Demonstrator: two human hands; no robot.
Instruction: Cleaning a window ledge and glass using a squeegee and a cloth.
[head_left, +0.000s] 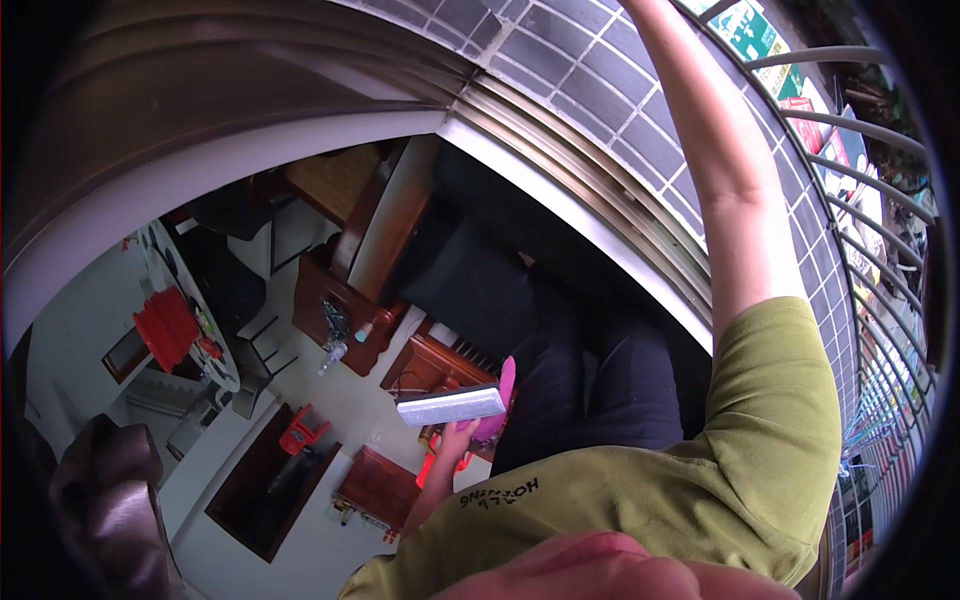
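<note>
Head view, looking steeply down past the olive-green short-sleeved shirt (700,480).

Left hand (455,437): low centre of frame, grip pinched around the pink plastic handle (503,395) of a flat rectangular cleaning pad with a pale grey-white face (451,405). Fingers wrap the handle from below; the pad sits directly above the hand, held roughly level, face turned towards the camera. The tool is held in the air over the room, touching nothing else.

Right arm (715,150): bare forearm raised straight up along the grey tiled wall (590,80), beside the curved metal window bars (850,200). The hand runs out of the top edge, so whether its grip is spread or closed cannot be told.

Handling judgement: the pad looks light and stiff, a rigid backing with a soft wiping face, not fragile. The handle is smooth plastic and could be slippery if wet. The best hold is where it is now, at the handle close behind the pad, to limit wobble.

Below: white floor (330,400), dark wooden furniture (335,300), a red plastic stool (303,430), a red item (165,325) at left.
</note>
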